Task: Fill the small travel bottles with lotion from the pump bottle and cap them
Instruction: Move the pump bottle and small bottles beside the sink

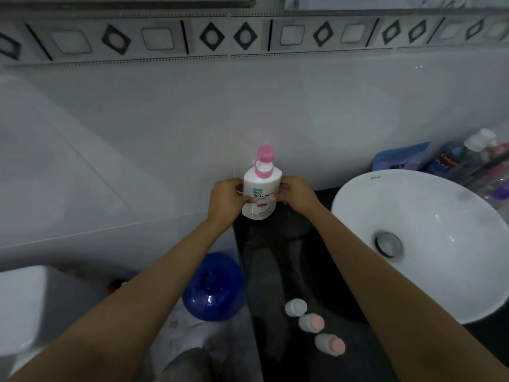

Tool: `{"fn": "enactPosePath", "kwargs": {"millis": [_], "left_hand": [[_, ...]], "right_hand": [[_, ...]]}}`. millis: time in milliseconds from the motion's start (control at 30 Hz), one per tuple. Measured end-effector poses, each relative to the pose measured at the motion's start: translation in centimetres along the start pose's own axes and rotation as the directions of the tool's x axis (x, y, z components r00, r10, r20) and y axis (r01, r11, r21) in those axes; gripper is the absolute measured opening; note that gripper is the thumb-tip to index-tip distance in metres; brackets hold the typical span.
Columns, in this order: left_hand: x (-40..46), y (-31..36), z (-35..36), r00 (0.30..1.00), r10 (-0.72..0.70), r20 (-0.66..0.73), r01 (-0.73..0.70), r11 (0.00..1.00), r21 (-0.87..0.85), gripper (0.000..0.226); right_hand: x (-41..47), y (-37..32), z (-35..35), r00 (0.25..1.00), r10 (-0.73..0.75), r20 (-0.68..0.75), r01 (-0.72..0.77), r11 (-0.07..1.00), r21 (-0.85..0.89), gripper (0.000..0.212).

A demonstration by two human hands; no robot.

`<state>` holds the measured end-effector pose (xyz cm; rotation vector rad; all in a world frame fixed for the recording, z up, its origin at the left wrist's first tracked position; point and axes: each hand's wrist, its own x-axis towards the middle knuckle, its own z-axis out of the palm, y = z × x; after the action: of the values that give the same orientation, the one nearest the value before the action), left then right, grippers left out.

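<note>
White plastic pump bottle with pink pump [261, 188]: frame centre, upright on dark counter [275, 257].
Hands: left hand [227, 201] and right hand [296, 195] clasp its sides.
Travel bottles: three small capped bottles [314, 323], lower centre.
Advice: bring it near them, uncap first, pump slowly.

A white round basin [413, 216] with a metal drain [389, 243] fills the right of the frame, on a dark counter [275, 271]. A blue round container [213, 285] sits lower centre-left. A white toilet tank [33, 307] occupies the lower left. Blurred toiletries [468, 155] crowd the upper right, before a tiled wall [165, 106].
</note>
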<state>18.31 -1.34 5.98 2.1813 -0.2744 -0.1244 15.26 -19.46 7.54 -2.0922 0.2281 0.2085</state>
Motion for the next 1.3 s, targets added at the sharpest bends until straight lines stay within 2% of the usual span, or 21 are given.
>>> {"fn": "enactPosePath", "kwargs": {"millis": [267,367,467,533,633,700,767,800,867,933,1000,1067,1133,1200,1300], "left_hand": [[1.4,-0.3,0.8,0.999,-0.037,-0.009,0.037,0.998,-0.046,0.036],[1.3,-0.4,0.8,1.000,-0.025,-0.007,0.025,0.999,-0.038,0.039],[1.2,-0.7,0.8,0.999,-0.029,0.017,0.030,0.999,-0.042,0.042],[1.2,-0.6,0.9,0.998,-0.034,0.047,0.036,0.998,-0.044,0.043],[0.7,-1.0,0.7,0.995,-0.086,0.045,0.086,0.996,-0.013,0.045],[-0.5,-1.3,0.5,0.995,-0.093,-0.032,0.094,0.995,0.029,0.035],[-2.7,-1.2,0.5,0.998,0.004,-0.068,-0.005,1.000,-0.020,0.021],[-4.0,-1.0,0.7,0.998,0.061,-0.023,-0.063,0.995,-0.079,0.018],[-7.0,-0.3,1.1,0.963,0.164,0.215,-0.126,0.976,-0.178,0.019],[-9.6,0.0,2.1,0.845,0.237,0.480,-0.156,0.967,-0.204,0.027],[-11.6,-0.5,3.5,0.725,0.281,0.629,-0.207,0.960,-0.190,0.044],[-12.8,-1.2,4.9,0.638,0.306,0.706,-0.263,0.949,-0.174,0.057],[-13.6,-1.6,6.1,0.590,0.314,0.744,-0.323,0.936,-0.139,0.062],[-14.1,-1.7,6.9,0.583,0.308,0.752,-0.336,0.934,-0.121,0.060],[-14.6,-1.5,7.5,0.587,0.294,0.754,-0.343,0.934,-0.098,0.051]], "right_hand": [[1.6,1.0,0.0,0.999,0.025,-0.031,-0.024,0.999,0.044,0.047],[1.7,1.2,0.1,0.999,0.034,-0.029,-0.032,0.998,0.053,0.044],[1.1,0.9,0.4,0.999,0.038,-0.038,-0.039,0.999,-0.013,0.039],[0.1,0.4,0.4,0.997,0.042,-0.071,-0.047,0.997,-0.065,0.041],[-2.9,-0.6,0.1,0.987,0.071,-0.146,-0.077,0.996,-0.038,0.040],[-5.7,-0.9,-0.3,0.977,0.154,-0.144,-0.161,0.986,-0.035,0.042],[-9.3,-0.4,-0.5,0.968,0.219,-0.121,-0.226,0.973,-0.051,0.039],[-11.4,0.1,-0.4,0.965,0.225,-0.138,-0.232,0.972,-0.033,0.034],[-15.9,1.2,0.2,0.948,0.223,-0.227,-0.223,0.975,0.028,0.024],[-19.8,2.6,1.5,0.919,0.257,-0.300,-0.254,0.966,0.049,0.022],[-22.9,4.1,3.0,0.891,0.337,-0.304,-0.329,0.941,0.081,0.030],[-24.9,5.5,4.3,0.869,0.389,-0.307,-0.406,0.914,0.008,0.044],[-25.9,6.7,5.6,0.862,0.361,-0.356,-0.436,0.886,-0.158,0.054],[-26.0,7.5,6.8,0.867,0.292,-0.403,-0.424,0.857,-0.293,0.048],[-25.6,8.2,7.9,0.863,0.251,-0.439,-0.453,0.770,-0.450,0.028]]}}
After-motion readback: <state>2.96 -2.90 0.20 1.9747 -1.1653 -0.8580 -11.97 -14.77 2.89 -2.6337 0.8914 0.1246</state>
